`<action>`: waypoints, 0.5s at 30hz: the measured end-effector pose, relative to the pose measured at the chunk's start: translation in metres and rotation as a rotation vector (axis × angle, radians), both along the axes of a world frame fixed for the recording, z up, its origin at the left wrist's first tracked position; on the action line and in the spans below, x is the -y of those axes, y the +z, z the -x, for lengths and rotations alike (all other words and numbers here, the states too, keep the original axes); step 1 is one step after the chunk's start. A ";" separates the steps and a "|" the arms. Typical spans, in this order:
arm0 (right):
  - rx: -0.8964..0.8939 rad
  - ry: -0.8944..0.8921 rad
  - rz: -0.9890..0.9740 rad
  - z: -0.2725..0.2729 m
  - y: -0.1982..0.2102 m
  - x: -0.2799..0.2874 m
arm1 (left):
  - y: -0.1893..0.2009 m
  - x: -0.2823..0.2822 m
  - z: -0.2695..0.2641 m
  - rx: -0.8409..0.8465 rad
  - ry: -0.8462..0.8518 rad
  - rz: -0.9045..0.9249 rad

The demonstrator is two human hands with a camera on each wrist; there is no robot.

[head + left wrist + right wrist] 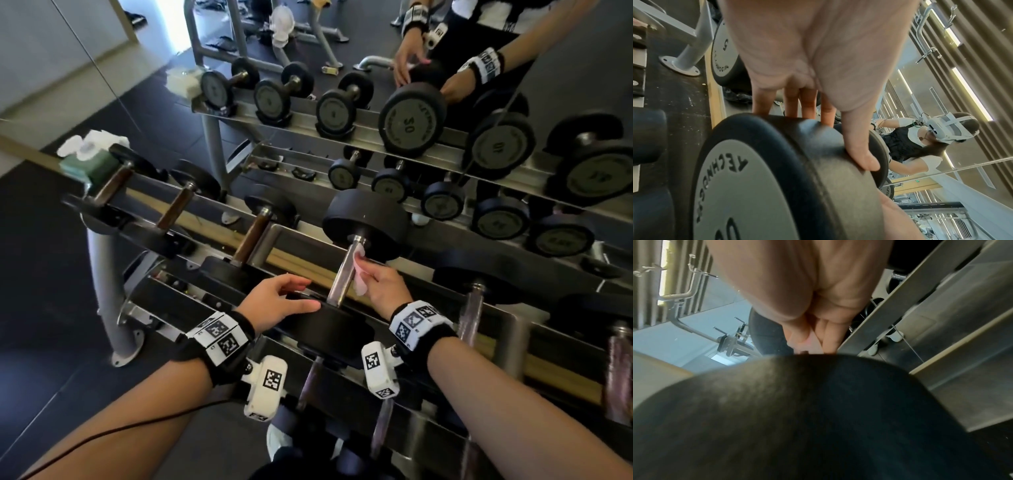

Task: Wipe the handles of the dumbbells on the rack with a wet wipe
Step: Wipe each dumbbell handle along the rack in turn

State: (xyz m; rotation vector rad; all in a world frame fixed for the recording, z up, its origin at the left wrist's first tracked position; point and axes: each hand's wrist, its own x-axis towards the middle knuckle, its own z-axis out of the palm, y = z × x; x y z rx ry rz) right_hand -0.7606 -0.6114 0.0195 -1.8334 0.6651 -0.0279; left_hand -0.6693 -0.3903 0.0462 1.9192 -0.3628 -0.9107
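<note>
A large black dumbbell lies on the rack's top rail, its steel handle (pixel 344 274) running from the near head (pixel 329 325) to the far head (pixel 366 219). My right hand (pixel 364 274) pinches a pale pink wet wipe (pixel 360 284) against the right side of that handle, near its far end. My left hand (pixel 310 294) rests with straight fingers on the near head. In the left wrist view the thumb (pixel 861 154) lies on that head's rim (pixel 797 154). The right wrist view shows fingers (pixel 830 337) pinching the wipe (pixel 815 342) behind a dark dumbbell head (pixel 818 418).
Smaller dumbbells with brown handles (pixel 251 236) lie to the left, more with steel handles (pixel 471 308) to the right and on the lower tier (pixel 382 421). A green wipes pack (pixel 92 164) sits at the rack's left end. A wall mirror (pixel 411 120) stands right behind.
</note>
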 end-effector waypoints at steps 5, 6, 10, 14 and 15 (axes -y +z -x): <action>-0.048 0.106 0.022 0.006 0.002 0.006 | 0.004 0.001 -0.007 -0.022 -0.070 -0.052; -0.032 0.073 0.016 0.004 0.005 0.011 | 0.005 0.001 -0.007 -0.022 -0.076 -0.055; 0.003 -0.025 0.127 -0.006 0.017 0.015 | 0.005 0.001 -0.008 -0.034 -0.070 -0.064; -0.055 0.067 0.142 -0.002 0.011 -0.007 | 0.006 0.002 -0.008 -0.037 -0.072 -0.062; -0.072 0.105 0.195 0.003 0.011 -0.008 | 0.006 0.002 -0.008 -0.038 -0.072 -0.064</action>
